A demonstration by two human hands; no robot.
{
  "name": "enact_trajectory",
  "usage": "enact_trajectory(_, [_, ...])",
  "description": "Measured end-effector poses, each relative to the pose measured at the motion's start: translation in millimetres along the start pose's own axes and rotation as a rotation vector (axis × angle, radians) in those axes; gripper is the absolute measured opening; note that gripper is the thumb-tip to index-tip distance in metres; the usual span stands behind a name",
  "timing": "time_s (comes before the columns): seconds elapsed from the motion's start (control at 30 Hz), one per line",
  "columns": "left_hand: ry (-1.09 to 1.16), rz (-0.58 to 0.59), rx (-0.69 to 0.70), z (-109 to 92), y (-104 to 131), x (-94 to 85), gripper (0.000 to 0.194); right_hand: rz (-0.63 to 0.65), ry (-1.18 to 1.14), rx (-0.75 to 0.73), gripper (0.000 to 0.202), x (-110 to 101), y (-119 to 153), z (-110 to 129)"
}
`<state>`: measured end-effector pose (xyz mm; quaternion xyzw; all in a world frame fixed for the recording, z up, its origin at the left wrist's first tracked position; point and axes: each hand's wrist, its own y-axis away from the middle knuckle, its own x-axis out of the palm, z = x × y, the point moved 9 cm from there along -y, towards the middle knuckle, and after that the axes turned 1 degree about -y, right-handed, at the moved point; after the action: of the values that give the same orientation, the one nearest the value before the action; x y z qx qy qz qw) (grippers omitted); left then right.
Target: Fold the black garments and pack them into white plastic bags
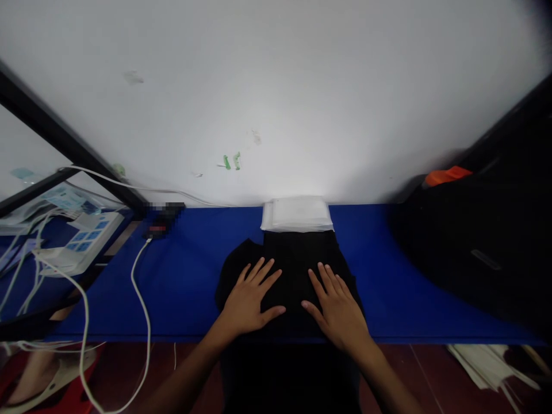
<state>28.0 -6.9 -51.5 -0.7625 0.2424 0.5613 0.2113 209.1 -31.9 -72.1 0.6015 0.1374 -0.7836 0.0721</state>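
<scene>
A piece of black cloth [297, 253], seemingly a garment, lies on the blue table top [388, 310] in front of me. My left hand [251, 296] rests flat on its left part, fingers spread. On the right part lies my right hand [338, 305], palm down, with the thumb apart from the fingers. Neither hand grips anything. Touching the far edge of the cloth is a stack of clear or white plastic bags [299, 213], set against the wall. The cloth's near end is dark and hard to make out.
At the left stands a white power strip [88, 241] among tangled cables. A white cable [149, 322] runs from a dark device [161, 221] over the table's front edge. A large black bag [457, 247] covers the right end. A white wall [302, 86] rises behind.
</scene>
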Motion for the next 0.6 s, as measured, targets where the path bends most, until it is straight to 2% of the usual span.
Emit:
enact_trajectory(0.37, [0.01,0.007,0.005,4.3,-16.2,0.1,0.079,0.001,0.015,0.004,0.073,-4.3,-13.4,-10.4])
enact_trajectory(0.6, [0.025,-0.009,-0.005,6.8,-18.3,0.9,0.08,0.017,0.017,-0.005,0.073,-4.0,-16.2,-12.2])
